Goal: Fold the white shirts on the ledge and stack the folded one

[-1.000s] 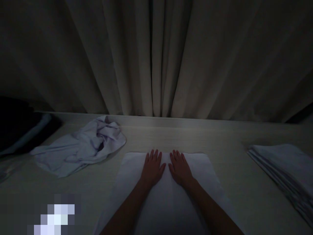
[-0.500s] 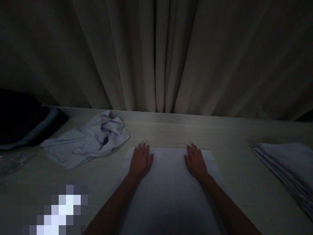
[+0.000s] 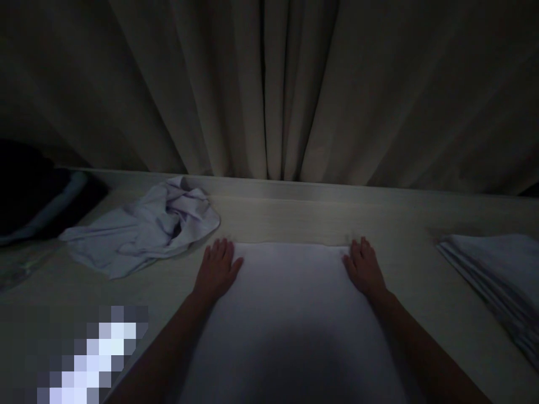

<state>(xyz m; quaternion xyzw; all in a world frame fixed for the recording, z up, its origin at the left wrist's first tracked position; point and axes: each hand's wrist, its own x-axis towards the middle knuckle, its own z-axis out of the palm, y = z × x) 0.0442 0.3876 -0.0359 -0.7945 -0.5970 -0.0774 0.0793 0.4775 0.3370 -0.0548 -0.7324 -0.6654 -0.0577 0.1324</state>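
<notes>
A white cloth (image 3: 290,303) lies flat on the pale table (image 3: 295,216) in front of me, in dim light. My left hand (image 3: 217,269) rests palm down on the cloth's far left corner, fingers together and flat. At the far right corner my right hand (image 3: 364,268) lies the same way. Neither hand grips anything. Both forearms run back along the cloth's side edges toward me.
A crumpled white cloth (image 3: 147,230) lies to the left. A stack of folded white cloths (image 3: 497,280) sits at the right edge. A dark object (image 3: 37,196) is at far left. Curtains (image 3: 269,90) hang behind the table.
My hands have slid apart across the flat cloth, from touching at its middle to its far left and right corners.
</notes>
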